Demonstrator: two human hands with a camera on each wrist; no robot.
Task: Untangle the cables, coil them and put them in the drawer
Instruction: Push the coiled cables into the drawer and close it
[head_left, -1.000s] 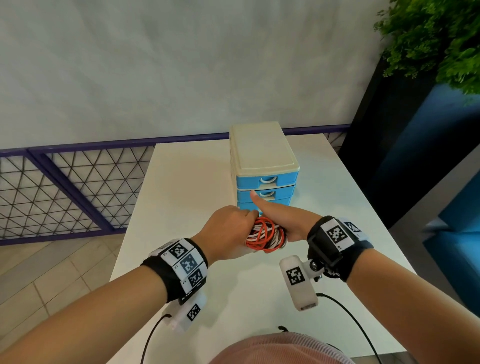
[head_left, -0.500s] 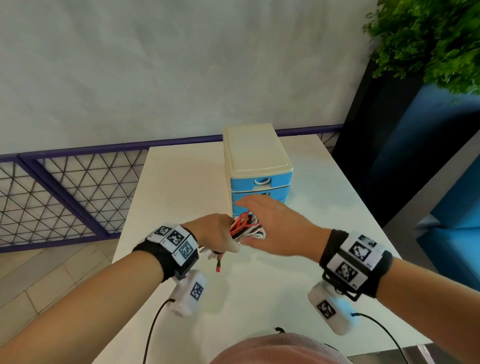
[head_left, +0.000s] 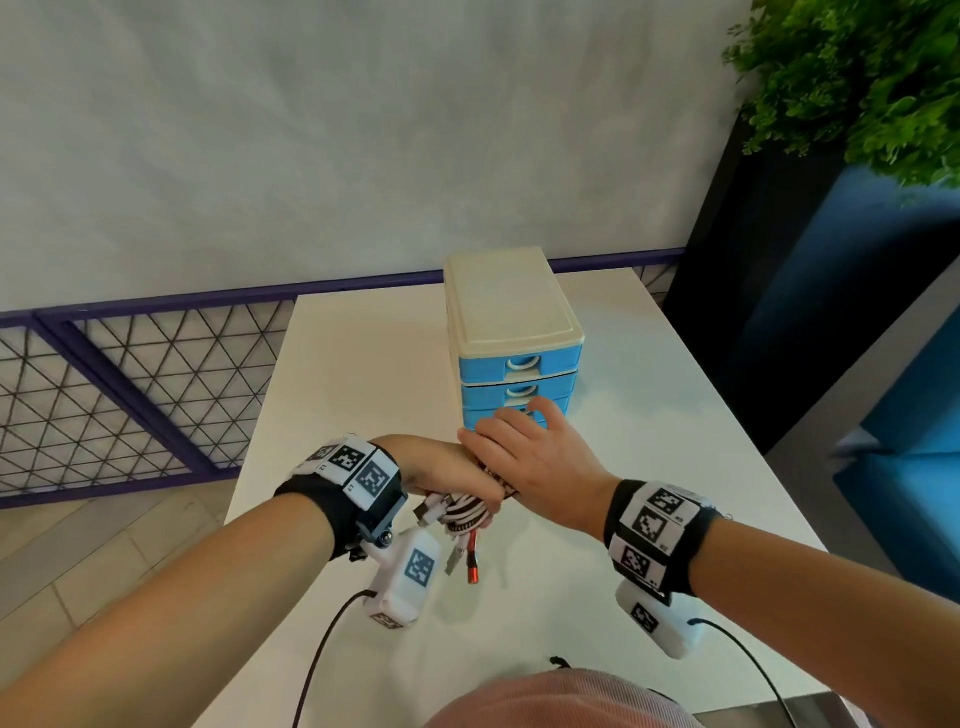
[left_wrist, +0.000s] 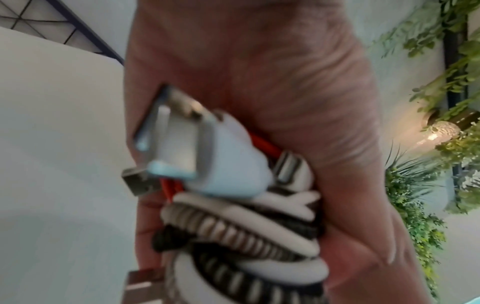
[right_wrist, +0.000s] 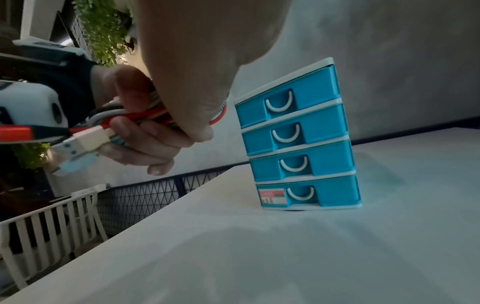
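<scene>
A bundle of coiled cables (head_left: 465, 512), red, white and black-and-white braided, is gripped in my left hand (head_left: 467, 493) just above the white table (head_left: 363, 364). USB plugs (head_left: 470, 561) hang below the fist. In the left wrist view the cables (left_wrist: 246, 222) fill the palm, with a white USB plug (left_wrist: 176, 139) on top. My right hand (head_left: 519, 431) lies over the left hand, fingers stretched toward the lower drawers of the blue drawer unit (head_left: 511, 322). In the right wrist view all drawers of the drawer unit (right_wrist: 298, 133) are closed, and the left hand (right_wrist: 145, 148) holds the cables (right_wrist: 145, 115).
The drawer unit stands mid-table, with bare table surface on both sides and in front of it. A purple mesh railing (head_left: 130, 384) runs behind and to the left. A dark planter (head_left: 753, 312) with a green plant (head_left: 857, 78) stands at the right.
My right hand released the bundle and moved forward over the left hand toward the drawers. The left hand turned and drew back with the cables, so the plugs now hang down.
</scene>
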